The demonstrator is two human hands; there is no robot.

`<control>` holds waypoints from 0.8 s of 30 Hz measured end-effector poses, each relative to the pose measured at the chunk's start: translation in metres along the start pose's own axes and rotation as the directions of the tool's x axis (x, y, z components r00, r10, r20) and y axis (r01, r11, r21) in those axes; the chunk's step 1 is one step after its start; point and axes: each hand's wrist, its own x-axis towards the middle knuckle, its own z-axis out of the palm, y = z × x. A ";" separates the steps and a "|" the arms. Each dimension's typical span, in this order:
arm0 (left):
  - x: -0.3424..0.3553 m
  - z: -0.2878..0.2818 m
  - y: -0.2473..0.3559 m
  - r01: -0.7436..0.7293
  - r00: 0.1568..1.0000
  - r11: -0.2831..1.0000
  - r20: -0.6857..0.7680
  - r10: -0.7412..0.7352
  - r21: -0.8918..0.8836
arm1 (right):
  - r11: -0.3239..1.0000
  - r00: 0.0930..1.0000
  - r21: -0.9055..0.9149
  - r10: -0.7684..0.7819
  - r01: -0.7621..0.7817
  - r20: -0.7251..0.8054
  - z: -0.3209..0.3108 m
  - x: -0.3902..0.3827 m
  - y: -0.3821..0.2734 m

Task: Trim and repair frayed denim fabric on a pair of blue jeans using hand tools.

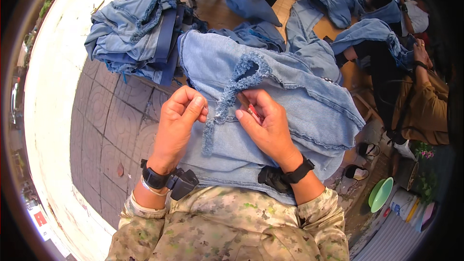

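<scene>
Light blue denim [309, 111] lies across my lap, with visible seams and a raised, frayed loop-shaped strip [253, 67] running down its middle. My left hand [181, 121] pinches what looks like a fine pale thread just left of the strip. My right hand [263, 125] is closed round a small red and brown tool [250, 108] at the strip's right side; the tool's tip is hard to make out, partly hidden by fingers and denim.
A denim pile [123, 29] is at upper left beside paving [116, 121]. More denim [328, 0] lies behind on tan boards. Other people, one in brown clothing [425, 111], sit at the right. A green basin [379, 193] and shoes [367, 150] are at lower right.
</scene>
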 end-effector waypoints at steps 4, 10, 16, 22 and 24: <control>0.004 0.007 0.010 0.052 0.998 0.999 -0.034 -0.052 0.006 | 0.993 0.998 0.102 0.052 -0.055 0.028 -0.002 -0.002 0.005; 0.016 0.013 0.003 -0.013 0.995 0.936 0.100 -0.024 0.351 | 0.973 0.999 0.223 0.054 -0.054 0.006 0.001 -0.002 0.008; 0.021 0.014 -0.002 -0.273 0.962 0.702 0.187 0.199 0.658 | 0.979 0.996 0.183 0.090 -0.092 0.019 -0.002 -0.002 0.010; 0.013 -0.009 0.003 -0.190 0.980 0.869 0.029 0.199 0.457 | 0.987 0.998 0.152 0.062 -0.061 -0.005 -0.001 -0.001 0.005; 0.009 -0.005 0.005 -0.159 0.987 0.914 0.025 0.161 0.372 | 0.984 0.998 0.166 0.062 -0.061 -0.001 -0.001 -0.001 0.005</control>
